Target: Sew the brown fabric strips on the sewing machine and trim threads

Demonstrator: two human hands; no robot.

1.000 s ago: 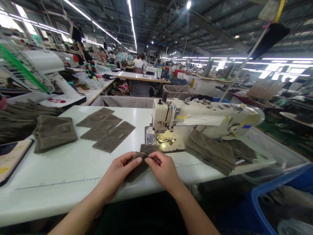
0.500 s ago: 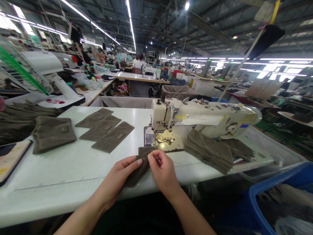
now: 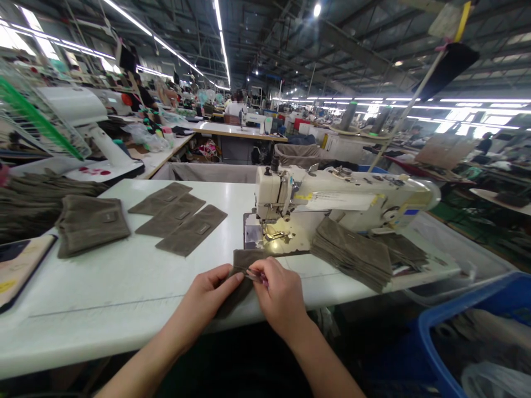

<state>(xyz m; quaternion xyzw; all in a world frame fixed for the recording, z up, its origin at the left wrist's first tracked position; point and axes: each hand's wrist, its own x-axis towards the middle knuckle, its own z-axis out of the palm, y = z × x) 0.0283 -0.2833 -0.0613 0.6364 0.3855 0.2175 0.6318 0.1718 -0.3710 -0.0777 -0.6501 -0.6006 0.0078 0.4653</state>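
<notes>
My left hand (image 3: 209, 296) is closed on a dark olive-brown fabric piece (image 3: 249, 257) at the table's front edge, thumb on top. My right hand (image 3: 280, 296) is closed on small thread snips (image 3: 256, 275), whose metal tips touch or nearly touch the cloth beside my left thumb. A bit of purple shows between the right fingers; most of the snips is hidden. Just beyond the hands stands a sewing machine (image 3: 332, 190), its lit needle plate (image 3: 296, 235) close behind the fabric.
Three flat fabric pieces with small labels (image 3: 193, 229) overlap on the white table (image 3: 124, 282). A stack (image 3: 93, 226) lies left, near a phone (image 3: 20, 271). More stacked pieces (image 3: 352, 251) lie right of the needle plate. A blue bin (image 3: 429, 331) stands at lower right; a fan (image 3: 70, 105) is at left.
The right hand has turned a little, and the snips' metal tips now show at its fingertips. The left thumb has shifted slightly right along the fabric, which stays in nearly the same place.
</notes>
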